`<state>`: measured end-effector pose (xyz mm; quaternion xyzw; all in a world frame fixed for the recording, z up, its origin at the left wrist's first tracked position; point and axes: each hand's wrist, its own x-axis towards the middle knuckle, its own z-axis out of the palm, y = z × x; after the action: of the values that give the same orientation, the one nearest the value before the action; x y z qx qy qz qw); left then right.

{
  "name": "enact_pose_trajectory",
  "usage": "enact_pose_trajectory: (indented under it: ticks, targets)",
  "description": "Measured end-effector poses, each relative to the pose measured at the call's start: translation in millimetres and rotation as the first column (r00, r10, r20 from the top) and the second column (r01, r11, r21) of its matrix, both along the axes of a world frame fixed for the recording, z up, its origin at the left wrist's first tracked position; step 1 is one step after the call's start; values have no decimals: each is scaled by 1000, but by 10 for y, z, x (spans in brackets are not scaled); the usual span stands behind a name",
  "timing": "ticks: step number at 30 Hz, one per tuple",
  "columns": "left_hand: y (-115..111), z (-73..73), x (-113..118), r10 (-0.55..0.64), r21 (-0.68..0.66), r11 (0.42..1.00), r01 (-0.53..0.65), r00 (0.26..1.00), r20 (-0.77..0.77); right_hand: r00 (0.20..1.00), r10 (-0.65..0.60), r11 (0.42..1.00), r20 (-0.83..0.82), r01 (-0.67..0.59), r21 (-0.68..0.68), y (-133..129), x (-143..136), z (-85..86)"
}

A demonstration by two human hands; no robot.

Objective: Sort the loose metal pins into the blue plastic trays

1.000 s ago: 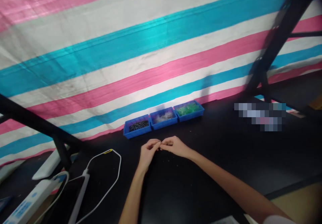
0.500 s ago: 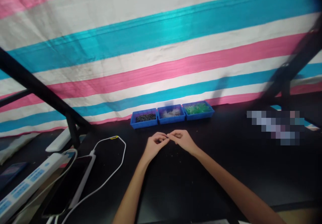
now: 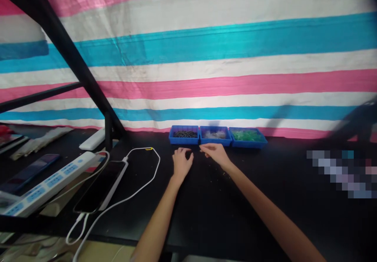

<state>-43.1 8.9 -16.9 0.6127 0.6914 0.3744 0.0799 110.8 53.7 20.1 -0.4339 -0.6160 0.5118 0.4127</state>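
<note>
My left hand (image 3: 182,163) is over the black table (image 3: 200,215), its thumb apart from its curled fingers and nothing visible between them. To its right, my right hand (image 3: 216,154) has thumb and forefinger pinched together; whatever they hold is too small to make out. Just beyond the hands, three blue bins stand in a row. The left bin (image 3: 184,141) has dark, thin metal pieces that look like screws. Clear plastic bits lie in the middle bin (image 3: 215,141), and green pieces fill the right bin (image 3: 249,145).
At the left lie a phone (image 3: 100,187) with a white cable (image 3: 138,191), a white power strip (image 3: 53,181) and another phone (image 3: 31,171). A black metal frame (image 3: 79,69) rises there. Striped sheeting (image 3: 206,85) hangs behind the table. A blurred patch covers something at right.
My hands have come apart from their fingertip contact; the left thumb has opened away from its fingers. The camera view has turned left, shifting the bins rightward in the picture.
</note>
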Motion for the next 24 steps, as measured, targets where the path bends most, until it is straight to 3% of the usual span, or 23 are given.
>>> enact_pose_trajectory:
  ticks: [3,5,7,11,15,19,24]
  targets:
    - [-59,-33,36,-52,-20,999,49,982,-181,987,73,997,-140,-71,20,173,-216,168]
    - [-85,-49,62,-93,-29,996,89,967,-237,990,93,994,-105,-87,67,220,-246,240]
    - [-95,-60,73,-112,-38,994,106,957,-268,996,76,986,36,-81,147,191,-148,248]
    - [-88,-69,82,-124,-34,992,120,942,-311,913,-98,952,395,-30,305,-16,347,99]
    - [-86,-74,112,-132,-30,991,130,925,-356,745,-387,895,543,162,416,-153,901,-130]
    - [-85,-77,134,-123,-40,992,116,915,-385,748,-395,882,533,146,447,-138,1175,-333]
    - [-81,-79,161,-108,-32,994,105,894,-434,729,-413,861,546,118,494,-151,1137,-424]
